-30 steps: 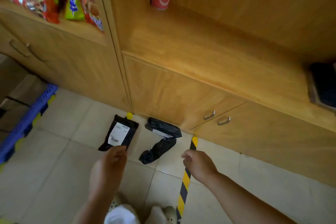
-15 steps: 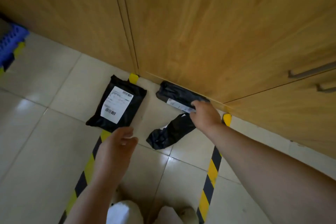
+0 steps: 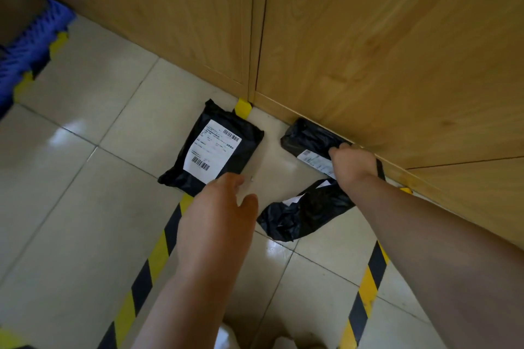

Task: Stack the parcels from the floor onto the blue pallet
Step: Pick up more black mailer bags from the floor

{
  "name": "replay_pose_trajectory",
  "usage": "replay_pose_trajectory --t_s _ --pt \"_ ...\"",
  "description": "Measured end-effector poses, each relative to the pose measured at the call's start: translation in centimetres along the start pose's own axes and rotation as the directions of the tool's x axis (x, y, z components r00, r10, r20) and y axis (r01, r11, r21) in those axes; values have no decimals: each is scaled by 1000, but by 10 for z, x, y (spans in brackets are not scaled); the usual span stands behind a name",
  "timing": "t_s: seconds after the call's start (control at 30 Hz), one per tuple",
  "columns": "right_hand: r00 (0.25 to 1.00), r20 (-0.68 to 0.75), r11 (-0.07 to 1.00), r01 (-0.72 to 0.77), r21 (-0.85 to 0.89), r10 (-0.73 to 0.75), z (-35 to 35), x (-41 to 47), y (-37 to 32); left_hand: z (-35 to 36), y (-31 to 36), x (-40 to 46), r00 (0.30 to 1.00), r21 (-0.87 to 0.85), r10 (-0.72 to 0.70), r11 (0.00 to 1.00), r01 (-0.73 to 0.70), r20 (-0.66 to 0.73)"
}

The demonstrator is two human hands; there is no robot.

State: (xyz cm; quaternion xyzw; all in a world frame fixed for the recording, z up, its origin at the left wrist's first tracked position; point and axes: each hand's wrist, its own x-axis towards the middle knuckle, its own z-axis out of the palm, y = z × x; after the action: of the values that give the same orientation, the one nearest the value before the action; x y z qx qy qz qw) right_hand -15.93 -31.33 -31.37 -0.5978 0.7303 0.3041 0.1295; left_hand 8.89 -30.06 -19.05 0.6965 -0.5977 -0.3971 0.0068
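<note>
Against the cabinet [image 3: 368, 51], right hand [image 3: 350, 163] grips one parcel [image 3: 307, 137]; left hand [image 3: 218, 215] hovers open; three parcels remain floored, none visibly on the pallet [image 3: 27, 45].

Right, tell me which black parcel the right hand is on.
The one against the cabinet: the right hand grips it at its label. The flat parcel and the crumpled one lie untouched.

Glossy pale floor tiles [image 3: 71, 207], black-and-yellow hazard tape [image 3: 147, 266] — wooden cabinet doors [image 3: 368, 51] behind, soft window glare
</note>
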Motion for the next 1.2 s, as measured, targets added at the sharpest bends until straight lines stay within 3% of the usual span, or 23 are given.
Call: replay_pose_trajectory --t_s 0.13,0.27,0.43,0.57,0.63,0.73,0.8,0.87,1.0,1.2 --pt "998 -67 995 -15 98 22 -12 -8 -2 -3 -2 1 1000 44 -5 999 6 -26" --pt "984 -175 943 40 331 20 -32 -22 -7 2 3 -4 999 91 -44 995 45 -5" --pt "984 -169 677 88 731 54 -71 -53 -12 6 14 -13 997 118 -81 990 81 -4" --pt "987 -148 392 113 913 60 -117 -95 -15 -14 15 -29 989 -117 -141 984 135 -47" --pt "992 -107 282 86 956 61 -147 -120 -15 -30 18 -44 982 -352 -182 923 156 -42" --pt "998 -59 199 54 978 17 -195 -154 -14 -60 31 -72 973 -664 -217 716 215 82" --pt "999 -39 194 40 980 -9 -229 -176 -16 -86 44 -92 962 -788 -192 554 271 195" --pt "999 -10 193 18 981 -40 -264 -198 -18 -120 55 -110 958 -840 -166 463 283 232" --pt "996 18 191 -1 982 -86 -337 -247 -25 -203 66 -145 956 -880 -154 377 289 248" --pt "997 -10 150 21 988 -76 -451 -325 -34 -318 84 -201 964 -893 -108 365 265 242"
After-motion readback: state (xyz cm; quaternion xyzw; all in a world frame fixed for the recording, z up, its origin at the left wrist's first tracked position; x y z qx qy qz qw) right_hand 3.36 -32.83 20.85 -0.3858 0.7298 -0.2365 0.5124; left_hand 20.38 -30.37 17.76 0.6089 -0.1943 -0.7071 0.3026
